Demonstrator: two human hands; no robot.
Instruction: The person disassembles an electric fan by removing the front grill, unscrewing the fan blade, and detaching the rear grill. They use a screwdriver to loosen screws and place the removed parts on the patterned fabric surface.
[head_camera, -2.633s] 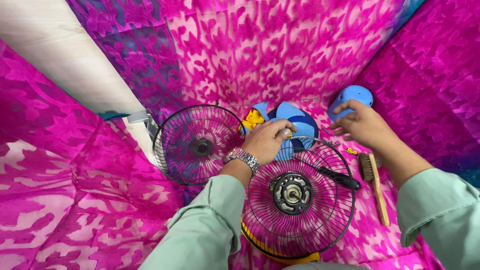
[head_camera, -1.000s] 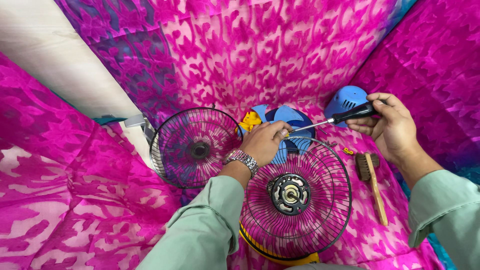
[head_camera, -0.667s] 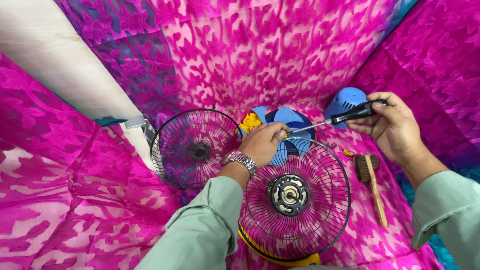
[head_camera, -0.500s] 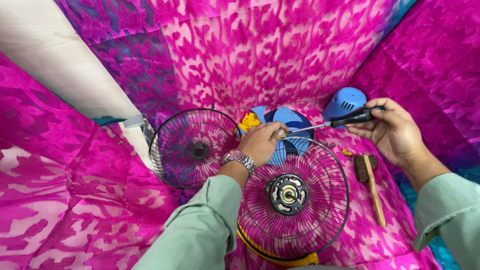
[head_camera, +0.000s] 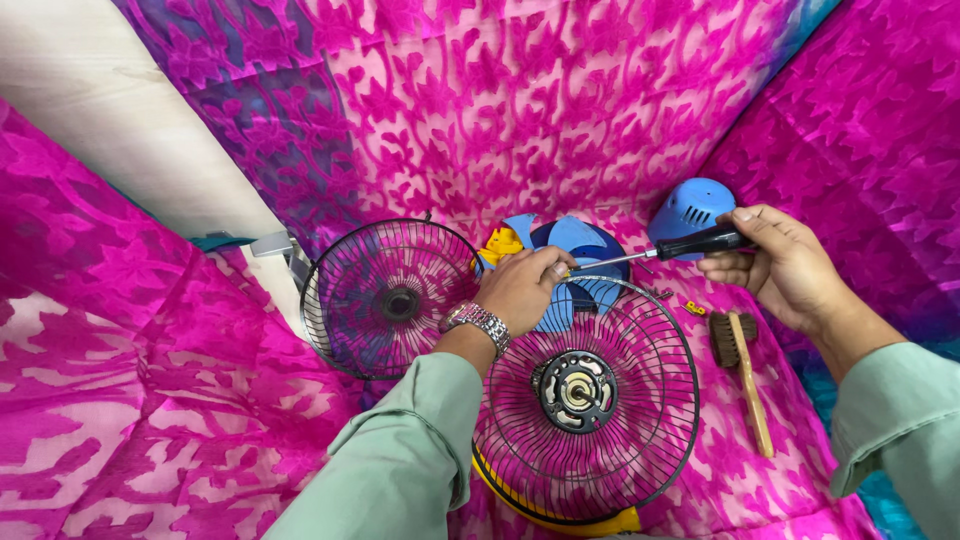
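A black wire rear fan guard (head_camera: 590, 440) with the bare motor hub (head_camera: 577, 391) in its middle stands on a yellow base (head_camera: 560, 518). My left hand (head_camera: 525, 283) pinches something small at the guard's top rim; what it holds is hidden by the fingers. My right hand (head_camera: 785, 265) grips the black handle of a screwdriver (head_camera: 660, 250), and its metal shaft points left to the fingertips of the left hand.
A second wire guard (head_camera: 385, 297) lies to the left. Behind the hands are blue fan blades (head_camera: 580, 240), a yellow part (head_camera: 503, 243) and a blue motor cover (head_camera: 688, 207). A wooden brush (head_camera: 742, 370) lies right. Pink patterned cloth (head_camera: 520, 110) covers everything.
My right hand picked up the screwdriver from the right side of the guard and brought its tip to my left fingers. In the last second it dropped slightly.
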